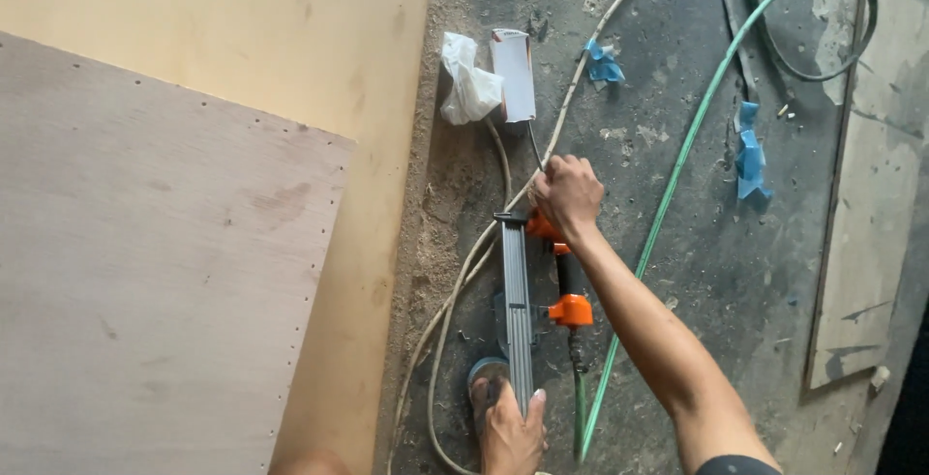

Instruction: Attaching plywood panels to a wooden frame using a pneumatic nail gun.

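A pneumatic nail gun [517, 291], with a long grey magazine and an orange and black body, lies on the dusty concrete floor. My right hand [567, 194] is closed over its far end, where the orange head is. Closest to me, my left hand [513, 431] grips the near end of the grey magazine, thumb up along the rail. A green air hose [677, 170] runs from the gun's handle end up to the far right. Beside my left hand a grey-blue rounded thing [484, 373] is partly hidden.
Two plywood sheets [164, 243] cover the left side, the upper pinkish one dotted with small holes. A small white box [514, 74] and crumpled white paper [467, 83] lie beyond the gun. Beige cords [464, 272], blue tape scraps [750, 161] and sawdust are scattered about. A board [871, 214] lies on the right.
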